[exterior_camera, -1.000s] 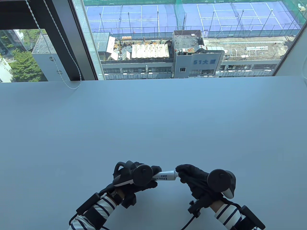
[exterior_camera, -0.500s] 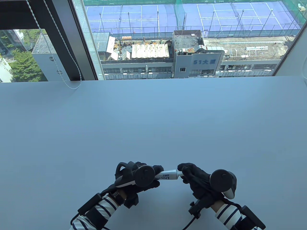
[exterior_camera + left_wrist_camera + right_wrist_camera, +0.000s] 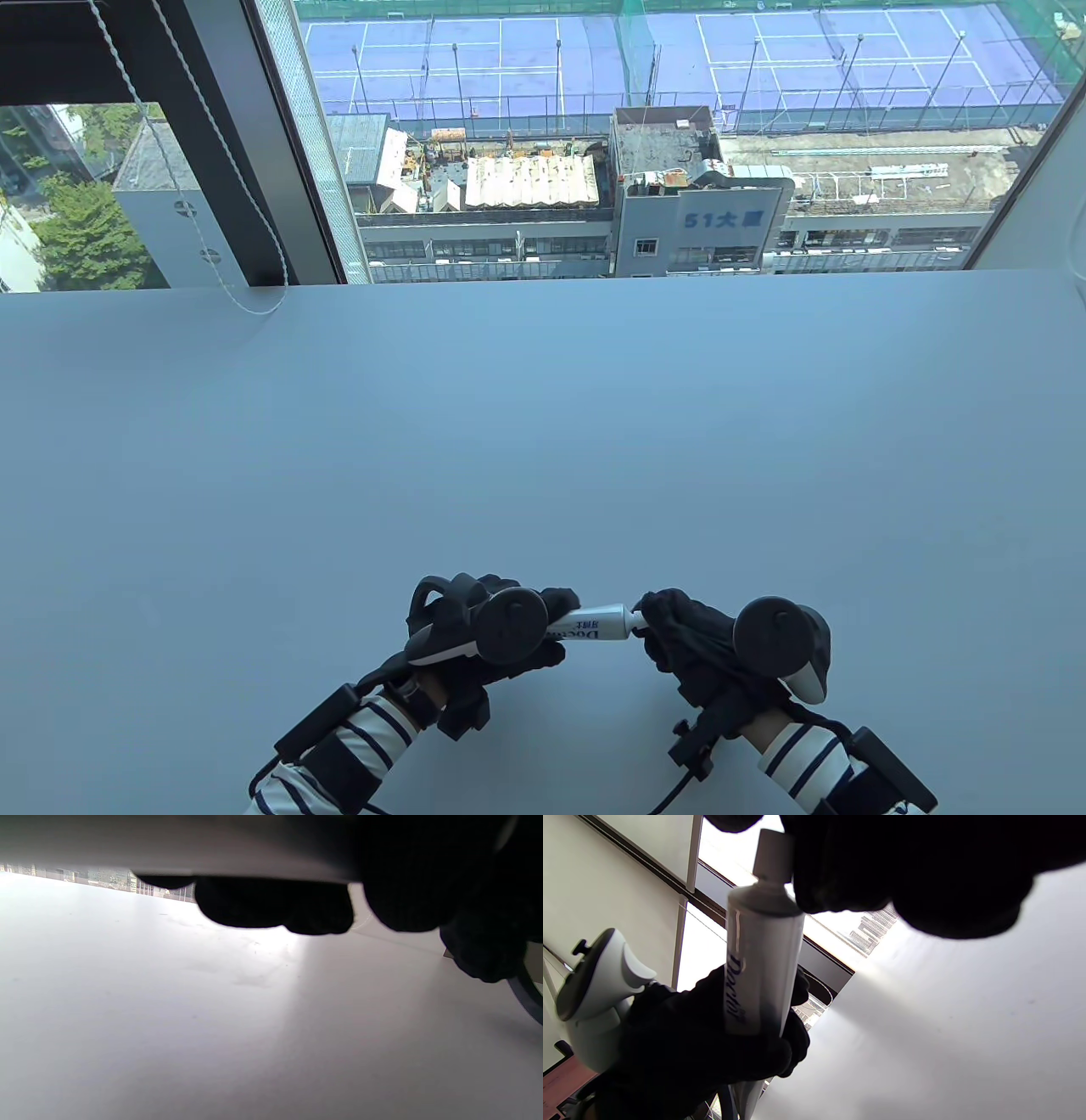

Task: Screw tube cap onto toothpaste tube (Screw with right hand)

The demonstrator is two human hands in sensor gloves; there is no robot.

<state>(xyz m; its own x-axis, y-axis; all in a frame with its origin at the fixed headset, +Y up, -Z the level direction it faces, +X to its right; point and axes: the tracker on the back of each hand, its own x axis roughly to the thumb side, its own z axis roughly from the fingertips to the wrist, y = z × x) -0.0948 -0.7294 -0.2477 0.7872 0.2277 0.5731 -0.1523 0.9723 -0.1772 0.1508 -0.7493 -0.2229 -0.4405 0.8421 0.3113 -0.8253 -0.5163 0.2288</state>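
Observation:
A white toothpaste tube [image 3: 594, 624] with dark lettering is held level above the table near its front edge. My left hand [image 3: 501, 632] grips the tube's body; the right wrist view shows the tube [image 3: 761, 959] and that hand [image 3: 712, 1043] wrapped around it. My right hand [image 3: 670, 628] pinches the white cap [image 3: 772, 855] at the tube's right end. In the table view the cap is hidden under my right fingers. In the left wrist view only my left fingertips [image 3: 275, 906] and a blurred pale shape above them show.
The white table [image 3: 543, 441] stretches away to a large window [image 3: 594, 136] at its far edge. A blind cord [image 3: 246, 301] hangs down onto the table at the back left.
My right hand has rolled on the cap end, its fingers curling in closer over the tube's tip. The left hand and the tube have stayed in place.

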